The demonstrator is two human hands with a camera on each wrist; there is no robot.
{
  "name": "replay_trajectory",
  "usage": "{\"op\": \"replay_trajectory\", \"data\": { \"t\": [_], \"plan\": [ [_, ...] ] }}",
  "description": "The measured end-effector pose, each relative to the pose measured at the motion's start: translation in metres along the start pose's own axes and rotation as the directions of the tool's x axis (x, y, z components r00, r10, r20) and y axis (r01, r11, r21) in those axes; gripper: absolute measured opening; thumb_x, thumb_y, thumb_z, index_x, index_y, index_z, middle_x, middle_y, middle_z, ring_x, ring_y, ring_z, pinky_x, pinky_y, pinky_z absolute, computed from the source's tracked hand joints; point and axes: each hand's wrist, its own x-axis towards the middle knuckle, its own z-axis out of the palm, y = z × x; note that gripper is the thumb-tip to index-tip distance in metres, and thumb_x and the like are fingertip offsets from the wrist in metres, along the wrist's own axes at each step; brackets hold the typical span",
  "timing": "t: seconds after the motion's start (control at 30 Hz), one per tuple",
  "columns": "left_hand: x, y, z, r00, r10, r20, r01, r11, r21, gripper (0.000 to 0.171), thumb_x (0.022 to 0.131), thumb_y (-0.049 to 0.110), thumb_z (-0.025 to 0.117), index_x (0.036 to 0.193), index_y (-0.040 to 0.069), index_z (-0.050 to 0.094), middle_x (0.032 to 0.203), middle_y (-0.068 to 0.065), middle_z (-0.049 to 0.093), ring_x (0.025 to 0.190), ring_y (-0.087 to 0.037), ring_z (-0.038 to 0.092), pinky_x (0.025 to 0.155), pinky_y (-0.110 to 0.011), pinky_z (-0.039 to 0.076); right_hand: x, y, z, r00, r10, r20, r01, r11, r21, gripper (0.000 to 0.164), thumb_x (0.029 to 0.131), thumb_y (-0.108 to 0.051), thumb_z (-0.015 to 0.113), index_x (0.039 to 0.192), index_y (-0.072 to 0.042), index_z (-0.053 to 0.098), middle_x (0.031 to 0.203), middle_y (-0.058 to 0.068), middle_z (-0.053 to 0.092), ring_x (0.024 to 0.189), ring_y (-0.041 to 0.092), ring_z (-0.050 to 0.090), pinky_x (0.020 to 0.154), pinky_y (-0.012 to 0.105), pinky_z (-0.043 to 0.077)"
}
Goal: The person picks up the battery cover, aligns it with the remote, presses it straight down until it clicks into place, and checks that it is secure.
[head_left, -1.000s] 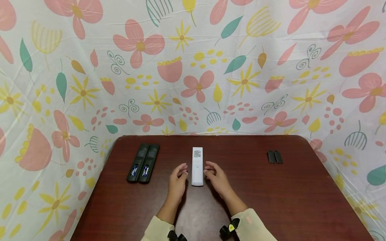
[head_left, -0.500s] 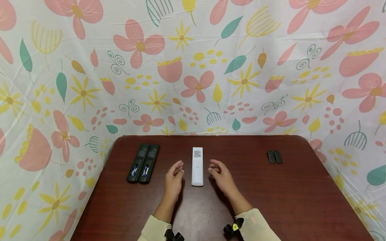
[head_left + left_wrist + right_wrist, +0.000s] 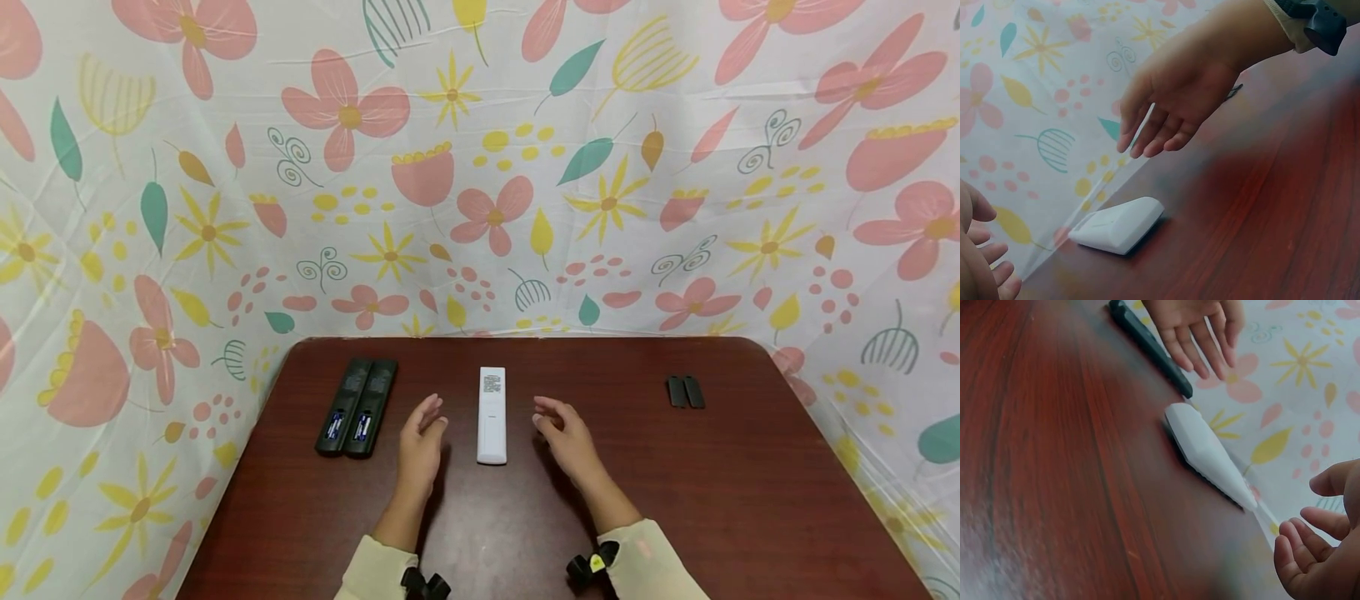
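A white remote control [image 3: 492,417] lies back side up on the table, its battery cover in place and a printed label near the far end. To its left my left hand [image 3: 420,442] hovers with relaxed fingers, holding nothing. On the other side my right hand [image 3: 567,437] is held the same way, also holding nothing. Both palms face the remote across a gap, as the left wrist view shows with the white remote [image 3: 1119,225] below the right hand [image 3: 1185,94]. In the right wrist view, the white remote [image 3: 1207,453] sits between the two hands.
Two black remotes [image 3: 366,408] lie side by side at the left, with batteries showing in their uncovered compartments. Two small black battery covers [image 3: 686,392] lie at the right. The brown table [image 3: 720,500] meets a flower-printed cloth [image 3: 495,275] at its back and sides.
Both hands have drawn outward from the white remote, the left hand to the left and the right hand to the right. The remotes and covers stay where they were.
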Motion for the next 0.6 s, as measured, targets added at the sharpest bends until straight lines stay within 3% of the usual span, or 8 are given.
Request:
{"op": "replay_trajectory", "data": {
  "t": [0.33, 0.6],
  "plan": [
    [0.005, 0.001, -0.012, 1.0, -0.017, -0.021, 0.017, 1.0, -0.002, 0.049, 0.097, 0.005, 0.058, 0.146, 0.008, 0.054, 0.146, -0.015, 0.057, 0.138, -0.036, 0.048, 0.112, -0.053, 0.041, 0.002, 0.003, -0.013, 1.0, -0.018, -0.013, 0.018, 1.0, 0.02, 0.044, 0.102, -0.022, 0.06, 0.143, -0.008, 0.055, 0.14, 0.013, 0.054, 0.127, 0.029, 0.057, 0.093, 0.019, 0.049],
    [0.008, 0.003, -0.022, 0.999, -0.015, -0.034, 0.014, 1.0, -0.021, 0.051, 0.097, 0.004, 0.058, 0.148, 0.005, 0.051, 0.152, -0.017, 0.051, 0.139, -0.038, 0.047, 0.114, -0.051, 0.039, 0.005, 0.008, -0.025, 0.999, -0.019, -0.029, 0.018, 0.999, -0.031, 0.043, 0.102, -0.021, 0.059, 0.143, -0.009, 0.055, 0.142, 0.012, 0.052, 0.135, 0.03, 0.052, 0.105, 0.035, 0.048]
  ]
}}
